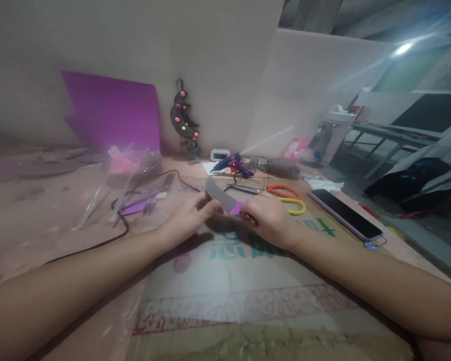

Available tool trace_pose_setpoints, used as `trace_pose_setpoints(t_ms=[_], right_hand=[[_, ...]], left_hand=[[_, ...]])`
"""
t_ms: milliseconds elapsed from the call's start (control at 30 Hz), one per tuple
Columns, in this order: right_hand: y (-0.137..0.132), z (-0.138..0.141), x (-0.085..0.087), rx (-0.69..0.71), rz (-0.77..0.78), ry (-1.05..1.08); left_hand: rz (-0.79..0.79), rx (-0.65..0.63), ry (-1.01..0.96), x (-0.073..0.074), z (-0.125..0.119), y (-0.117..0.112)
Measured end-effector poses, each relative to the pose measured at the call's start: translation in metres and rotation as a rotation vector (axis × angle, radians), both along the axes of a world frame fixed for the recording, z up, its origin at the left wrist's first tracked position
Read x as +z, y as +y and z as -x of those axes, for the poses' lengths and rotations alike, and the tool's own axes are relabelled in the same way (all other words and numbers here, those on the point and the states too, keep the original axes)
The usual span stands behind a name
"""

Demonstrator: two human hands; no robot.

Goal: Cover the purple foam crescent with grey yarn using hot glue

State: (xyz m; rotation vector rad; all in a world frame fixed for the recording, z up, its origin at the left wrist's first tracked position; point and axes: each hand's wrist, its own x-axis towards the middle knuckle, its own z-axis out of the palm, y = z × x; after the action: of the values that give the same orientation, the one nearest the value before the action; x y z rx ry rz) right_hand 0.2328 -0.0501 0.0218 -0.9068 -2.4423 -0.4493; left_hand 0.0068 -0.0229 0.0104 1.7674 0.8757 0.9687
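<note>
Between my two hands, above the cardboard, is a flat grey curved piece with a small purple piece at its right end. My left hand is closed, thumb and fingers pinching at the lower left edge of the grey piece. At the purple end, the curled fingers of my right hand grip the purple piece. How the grey and purple parts join is hidden by blur. Just beyond my right hand lie scissors with orange handles and a yellow-handled pair.
A blue glue gun with a red light rests near a small white digital clock. A phone lies at right. Purple sheets lean on the wall beside a dark crescent ornament. A black cord crosses the left side.
</note>
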Motion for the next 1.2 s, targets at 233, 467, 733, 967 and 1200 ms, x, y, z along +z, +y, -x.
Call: trace_pose_setpoints(t_ms=[233, 467, 733, 967, 1200], right_hand=[[0.006, 0.002, -0.006, 0.004, 0.055, -0.052], [0.000, 0.005, -0.004, 0.059, 0.218, 0.054], [0.001, 0.003, -0.004, 0.165, 0.144, 0.069], [0.003, -0.001, -0.003, 0.132, 0.121, 0.130], [0.027, -0.026, 0.013, -0.221, 0.091, 0.356]], left_hand=[[0.149, 0.042, -0.088, -0.005, -0.003, 0.011], [0.076, 0.105, -0.052, 0.001, -0.003, 0.010], [0.050, 0.118, -0.051, 0.005, -0.005, 0.010], [0.051, 0.148, -0.012, 0.005, -0.003, 0.009], [0.052, 0.141, -0.076, -0.007, -0.001, 0.015]])
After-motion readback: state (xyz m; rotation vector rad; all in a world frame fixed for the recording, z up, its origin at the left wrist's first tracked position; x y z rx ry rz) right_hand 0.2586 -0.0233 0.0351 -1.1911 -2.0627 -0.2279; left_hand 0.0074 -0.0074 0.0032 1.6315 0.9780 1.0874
